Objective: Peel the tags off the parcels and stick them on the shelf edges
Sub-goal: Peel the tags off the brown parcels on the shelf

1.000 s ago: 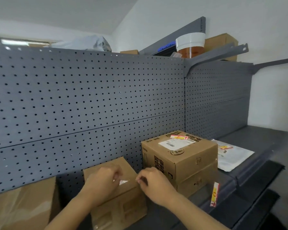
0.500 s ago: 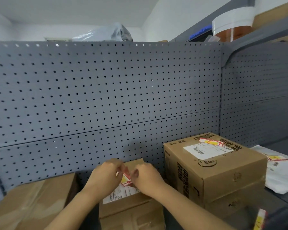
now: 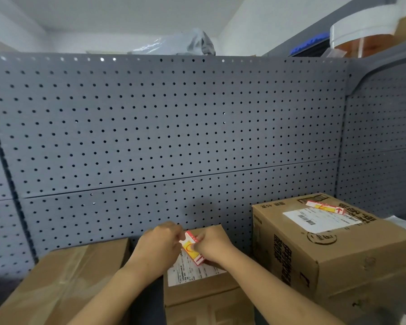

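The left hand (image 3: 159, 245) and the right hand (image 3: 212, 245) meet over the middle box (image 3: 197, 285), and both pinch the same red, white and yellow tag (image 3: 190, 247). The left fingers grip its upper end, the right fingers press on its lower half, and the tag stands tilted, its upper end lifted off the box top while its lower end sits near the white shipping label (image 3: 190, 272) stuck there. Whether that lower end still clings to the cardboard, I cannot tell.

Just left of this box sits a wider box (image 3: 63, 282) wrapped in clear tape. To the right, apart from the hands, stands a taller box (image 3: 326, 245) with dark printed characters on its side, its own white label (image 3: 321, 220) on top and a second red and yellow tag (image 3: 325, 207) lying flat at the back edge.

All 3 boxes stand in front of a grey pegboard wall (image 3: 162, 127). Above its top edge shows a crumpled grey plastic bag (image 3: 181, 43), and at the upper right a white-lidded orange jar (image 3: 366, 31).
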The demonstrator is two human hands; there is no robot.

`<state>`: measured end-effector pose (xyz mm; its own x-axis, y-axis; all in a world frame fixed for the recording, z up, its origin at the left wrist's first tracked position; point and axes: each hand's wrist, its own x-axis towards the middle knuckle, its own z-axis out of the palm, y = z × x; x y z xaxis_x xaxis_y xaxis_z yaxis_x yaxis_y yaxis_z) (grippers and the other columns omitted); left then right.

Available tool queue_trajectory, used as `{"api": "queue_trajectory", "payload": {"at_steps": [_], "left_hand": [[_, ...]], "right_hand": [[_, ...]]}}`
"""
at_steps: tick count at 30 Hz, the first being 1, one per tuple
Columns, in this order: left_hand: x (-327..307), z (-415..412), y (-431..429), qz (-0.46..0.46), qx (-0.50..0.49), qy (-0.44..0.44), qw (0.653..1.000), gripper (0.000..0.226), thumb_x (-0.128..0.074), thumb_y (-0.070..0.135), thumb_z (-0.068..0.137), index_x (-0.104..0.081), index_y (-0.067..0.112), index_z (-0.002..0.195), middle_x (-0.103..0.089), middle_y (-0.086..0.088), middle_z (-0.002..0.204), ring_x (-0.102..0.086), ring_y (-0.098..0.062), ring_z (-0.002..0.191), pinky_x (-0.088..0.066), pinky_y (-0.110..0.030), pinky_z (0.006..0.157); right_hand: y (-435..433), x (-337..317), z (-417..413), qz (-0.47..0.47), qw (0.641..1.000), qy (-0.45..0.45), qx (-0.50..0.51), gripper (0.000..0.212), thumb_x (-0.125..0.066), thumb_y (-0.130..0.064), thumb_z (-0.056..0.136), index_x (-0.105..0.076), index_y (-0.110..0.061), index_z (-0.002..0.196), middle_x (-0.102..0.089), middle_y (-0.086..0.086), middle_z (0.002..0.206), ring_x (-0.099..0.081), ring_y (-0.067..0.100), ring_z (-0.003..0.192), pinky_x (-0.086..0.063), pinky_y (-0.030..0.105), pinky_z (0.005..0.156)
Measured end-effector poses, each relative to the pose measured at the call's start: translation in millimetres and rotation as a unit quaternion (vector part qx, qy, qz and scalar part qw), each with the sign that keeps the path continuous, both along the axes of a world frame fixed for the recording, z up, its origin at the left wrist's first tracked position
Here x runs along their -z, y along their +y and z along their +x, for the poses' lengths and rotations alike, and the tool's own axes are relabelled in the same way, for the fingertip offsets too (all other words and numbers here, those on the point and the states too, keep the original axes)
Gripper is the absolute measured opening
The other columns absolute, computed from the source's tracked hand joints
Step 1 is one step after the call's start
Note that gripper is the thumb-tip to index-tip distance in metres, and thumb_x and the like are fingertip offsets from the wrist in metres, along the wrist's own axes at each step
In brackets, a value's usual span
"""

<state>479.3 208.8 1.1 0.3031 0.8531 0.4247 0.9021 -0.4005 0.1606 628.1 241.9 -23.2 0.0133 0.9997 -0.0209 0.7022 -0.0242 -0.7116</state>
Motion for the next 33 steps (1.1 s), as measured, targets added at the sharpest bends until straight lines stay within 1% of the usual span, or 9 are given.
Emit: {"api": "queue_trajectory", "payload": {"at_steps": [3, 6, 10, 12, 14, 16, 21, 27, 33], "left_hand": [[-3, -4, -3, 0.001, 0.006, -0.004, 1.0, 0.017, -0.052, 0.017, 0.091, -0.063, 0.027, 0.098, -0.062, 0.009, 0.101, -0.06, -0.011, 0.085, -0.051, -0.024, 0.074], [-4, -9, -6, 0.001, 0.02, -0.004, 1.0, 0.016, -0.053, 0.017, 0.09, -0.063, 0.028, 0.098, -0.061, 0.008, 0.101, -0.061, -0.011, 0.085, -0.053, -0.027, 0.077], [-6, -23, -15, -0.007, 0.037, -0.009, 0.999, 0.007, -0.056, 0.027, 0.091, -0.062, 0.027, 0.095, -0.062, 0.007, 0.097, -0.062, -0.012, 0.084, -0.056, -0.033, 0.076], [-6, -33, -21, -0.003, 0.042, -0.028, 0.999, 0.005, -0.059, 0.027, 0.09, -0.063, 0.027, 0.093, -0.063, 0.008, 0.094, -0.061, -0.01, 0.082, -0.056, -0.033, 0.075], [-5, -41, -33, 0.003, 0.042, -0.048, 0.998, 0.009, -0.061, 0.021, 0.086, -0.064, 0.027, 0.092, -0.064, 0.009, 0.093, -0.061, -0.008, 0.082, -0.057, -0.033, 0.074], [-3, -49, -47, 0.001, 0.036, -0.066, 0.997, 0.014, -0.06, 0.015, 0.084, -0.064, 0.026, 0.091, -0.064, 0.008, 0.093, -0.061, -0.011, 0.082, -0.057, -0.036, 0.074], [-9, -70, -88, 0.034, 0.01, -0.085, 0.996, 0.017, -0.058, 0.013, 0.085, -0.065, 0.026, 0.093, -0.064, 0.009, 0.093, -0.062, -0.013, 0.082, -0.056, -0.035, 0.072], [-2, -97, -154, 0.059, -0.024, -0.113, 0.992, 0.016, -0.06, 0.015, 0.084, -0.066, 0.027, 0.093, -0.07, 0.007, 0.085, -0.065, -0.015, 0.077, -0.056, -0.036, 0.068], [15, -135, -212, 0.061, -0.045, -0.12, 0.99, 0.015, -0.059, 0.013, 0.086, -0.064, 0.025, 0.093, -0.064, 0.008, 0.085, -0.062, -0.017, 0.077, -0.055, -0.039, 0.068]], "right_hand": [[-9, 0, -2, 0.045, 0.999, 0.014, 0.008, 0.02, -0.054, -0.011, 0.09, -0.071, -0.005, 0.098, -0.07, 0.016, 0.104, -0.067, 0.027, 0.089, -0.055, 0.043, 0.082], [-21, -6, -6, 0.075, 0.997, 0.027, 0.014, 0.02, -0.05, -0.016, 0.093, -0.069, -0.014, 0.096, -0.069, 0.006, 0.095, -0.064, 0.021, 0.082, -0.055, 0.038, 0.073], [-39, -14, -11, 0.123, 0.991, 0.052, 0.01, 0.018, -0.051, -0.02, 0.095, -0.069, -0.016, 0.099, -0.07, 0.006, 0.092, -0.067, 0.027, 0.083, -0.057, 0.049, 0.073], [-52, -15, -13, 0.15, 0.988, 0.042, 0.005, 0.017, -0.052, -0.021, 0.096, -0.068, -0.017, 0.102, -0.067, 0.0, 0.09, -0.066, 0.02, 0.081, -0.058, 0.039, 0.071], [-68, -15, -16, 0.175, 0.984, 0.022, -0.007, 0.017, -0.053, -0.023, 0.095, -0.068, -0.019, 0.102, -0.061, -0.009, 0.083, -0.059, 0.004, 0.07, -0.048, 0.011, 0.052], [-84, -15, -21, 0.202, 0.979, 0.014, -0.026, 0.015, -0.055, -0.023, 0.095, -0.067, -0.019, 0.103, -0.063, -0.009, 0.084, -0.055, 0.0, 0.064, -0.039, 0.005, 0.045], [-119, -14, -45, 0.244, 0.968, 0.033, -0.058, 0.011, -0.062, -0.019, 0.091, -0.068, -0.02, 0.1, -0.069, -0.002, 0.098, -0.058, 0.007, 0.083, -0.048, 0.019, 0.068], [-165, 4, -69, 0.272, 0.953, 0.085, -0.102, 0.013, -0.065, -0.017, 0.087, -0.066, -0.03, 0.09, -0.06, -0.023, 0.076, -0.056, -0.01, 0.078, -0.045, 0.01, 0.064], [-217, 31, -116, 0.319, 0.932, 0.121, -0.122, 0.008, -0.068, -0.018, 0.086, -0.069, -0.024, 0.091, -0.071, -0.009, 0.086, -0.064, 0.003, 0.077, -0.054, 0.021, 0.064]]}}
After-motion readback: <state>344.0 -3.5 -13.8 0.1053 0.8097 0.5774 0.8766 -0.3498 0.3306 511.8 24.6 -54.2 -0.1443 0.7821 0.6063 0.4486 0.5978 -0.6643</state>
